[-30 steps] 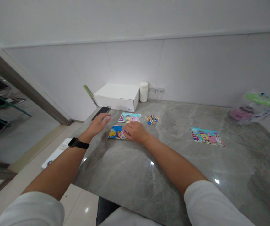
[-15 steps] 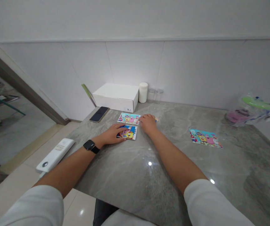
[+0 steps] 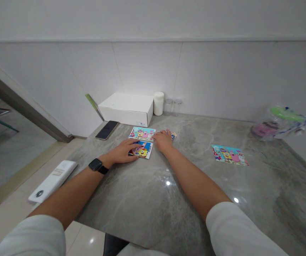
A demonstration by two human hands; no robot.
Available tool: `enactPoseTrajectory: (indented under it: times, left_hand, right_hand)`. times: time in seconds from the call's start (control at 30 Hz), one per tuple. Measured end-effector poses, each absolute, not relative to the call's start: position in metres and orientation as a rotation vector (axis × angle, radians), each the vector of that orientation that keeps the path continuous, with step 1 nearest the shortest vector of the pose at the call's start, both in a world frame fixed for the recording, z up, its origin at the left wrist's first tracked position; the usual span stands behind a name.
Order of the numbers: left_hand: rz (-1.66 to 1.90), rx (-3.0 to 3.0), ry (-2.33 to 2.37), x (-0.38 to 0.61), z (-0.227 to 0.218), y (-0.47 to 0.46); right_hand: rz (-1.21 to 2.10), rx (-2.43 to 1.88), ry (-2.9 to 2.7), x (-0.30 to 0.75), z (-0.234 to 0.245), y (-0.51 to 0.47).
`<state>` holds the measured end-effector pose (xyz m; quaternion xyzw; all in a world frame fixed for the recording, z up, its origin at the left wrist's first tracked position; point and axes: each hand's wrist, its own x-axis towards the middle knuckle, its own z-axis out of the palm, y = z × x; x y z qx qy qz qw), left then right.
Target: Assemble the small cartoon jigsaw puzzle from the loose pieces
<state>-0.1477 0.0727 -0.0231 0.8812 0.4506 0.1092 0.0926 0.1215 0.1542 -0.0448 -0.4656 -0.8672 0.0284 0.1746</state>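
My left hand, a black smartwatch on its wrist, lies with thumb and fingers apart over the left part of a blue-and-yellow cartoon picture card. Just behind that card is a light-blue cartoon picture. At the picture's right edge, my right hand rests with bent fingers close together; anything under the fingertips is hidden. Small colourful pieces lie right beside this hand, partly covered by it. Another light-blue cartoon picture lies flat farther right.
Along the wall stand a white box, a white bottle and two clear glasses. A phone lies before the box. A plastic bag with pink and green things is at right, a white device at the left table edge.
The whole view has shifted slightly, so things appear a little farther left. Slightly more of the small pieces shows beside my right hand. My left hand stays on the card.
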Motion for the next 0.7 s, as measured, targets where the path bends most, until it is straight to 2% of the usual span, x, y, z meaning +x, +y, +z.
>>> enactPoseTrajectory:
  times: [0.13, 0.33, 0.43, 0.7]
  left_hand:
    - [0.349, 2.588, 1.342, -0.145, -0.016, 0.072]
    - [0.722, 2.443, 1.423, -0.107, -0.004, 0.089]
    - [0.838, 2.424, 1.435, -0.061, -0.007, 0.113]
    - [0.584, 2.58, 1.534, 0.045, -0.041, 0.18]
  right_hand:
    - [0.061, -1.32, -2.326, 0.13, -0.04, 0.164]
    - [0.175, -1.404, -1.627, 0.196, -0.02, 0.209]
    - [0.263, -1.455, -1.448, 0.226, -0.019, 0.221]
    - [0.281, -1.502, -1.61, 0.266, -0.025, 0.194]
